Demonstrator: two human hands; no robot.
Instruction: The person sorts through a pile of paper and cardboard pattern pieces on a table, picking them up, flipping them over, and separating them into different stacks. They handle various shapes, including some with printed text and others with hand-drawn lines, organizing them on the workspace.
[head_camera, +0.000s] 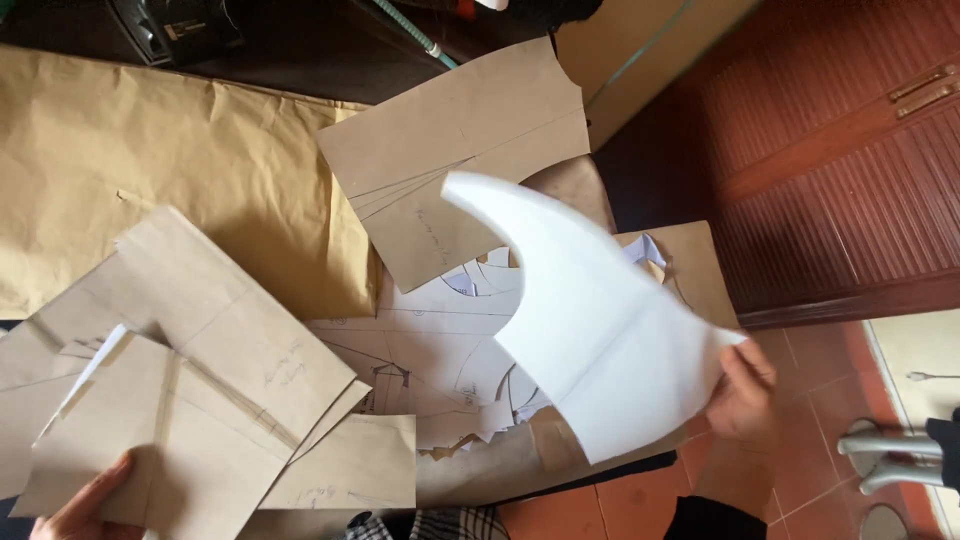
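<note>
My right hand (745, 392) grips the lower right corner of a curved white paper pattern piece (590, 310) and holds it up over the pile. At the bottom left, my left hand (85, 502) holds a stack of brown paper pattern pieces (190, 400) by their lower edge; thin pencil lines and a white sheet edge show on them. Beneath the white piece lie white sheets with drawn pattern lines (440, 350) and more brown cut pieces (460, 150).
A large sheet of creased brown paper (150, 170) covers the surface at left. A dark machine (180, 30) sits at the top left. A red-brown wooden cabinet (840, 170) stands at right over red floor tiles (800, 470). Metal tube legs (890, 455) show at the lower right.
</note>
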